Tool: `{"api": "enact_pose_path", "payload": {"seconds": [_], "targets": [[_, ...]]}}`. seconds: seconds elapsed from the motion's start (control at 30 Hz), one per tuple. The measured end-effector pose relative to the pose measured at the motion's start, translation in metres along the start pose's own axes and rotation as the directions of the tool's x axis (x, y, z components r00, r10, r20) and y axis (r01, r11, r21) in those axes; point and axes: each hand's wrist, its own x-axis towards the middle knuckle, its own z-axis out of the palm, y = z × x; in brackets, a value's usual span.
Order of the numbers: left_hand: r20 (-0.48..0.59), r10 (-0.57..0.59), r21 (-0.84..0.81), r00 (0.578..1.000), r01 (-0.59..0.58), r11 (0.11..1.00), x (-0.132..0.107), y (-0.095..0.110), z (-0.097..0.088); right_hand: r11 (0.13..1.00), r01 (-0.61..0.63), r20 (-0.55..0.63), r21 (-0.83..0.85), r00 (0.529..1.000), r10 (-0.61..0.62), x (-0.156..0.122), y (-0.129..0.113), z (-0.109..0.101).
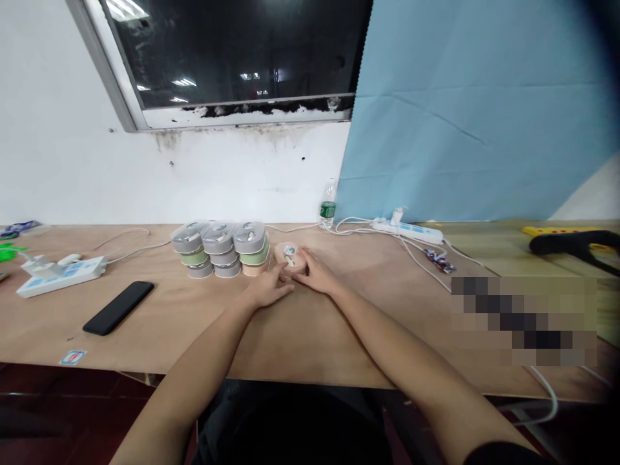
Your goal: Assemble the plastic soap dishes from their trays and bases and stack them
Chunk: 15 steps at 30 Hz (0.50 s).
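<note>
A small round pink box (289, 256) with a lid and a white latch stands on the wooden table (300, 329). My left hand (268, 289) and my right hand (314, 274) close round it from both sides, fingertips on its front rim. Just left of it stand several stacked lidded boxes (220, 248), grey, green and pink, in three short piles.
A black phone (119, 307) lies at the left, with a white power strip (61, 274) beyond it. A second power strip (407, 230) with trailing white cables and a green-labelled bottle (328, 205) stand by the wall. A black tool (574, 244) lies far right.
</note>
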Motion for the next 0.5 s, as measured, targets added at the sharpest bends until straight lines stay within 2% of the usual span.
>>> {"api": "enact_pose_path", "payload": {"seconds": [0.17, 0.33, 0.5], "targets": [[-0.006, 0.016, -0.015, 1.000, -0.016, 1.000, -0.001, -0.001, 0.001, 0.997, -0.068, -0.008, 0.041, 0.998, 0.069, -0.001, -0.001, -0.001], [-0.016, -0.001, -0.030, 1.000, 0.001, 1.000, 0.001, -0.005, 0.004, 0.986, -0.163, -0.018, -0.045, 0.987, 0.162, -0.002, -0.004, 0.001], [-0.031, -0.013, -0.041, 0.999, 0.012, 0.999, 0.001, -0.007, 0.007, 0.993, -0.093, 0.074, -0.078, 0.992, 0.098, -0.004, -0.012, 0.000]]}}
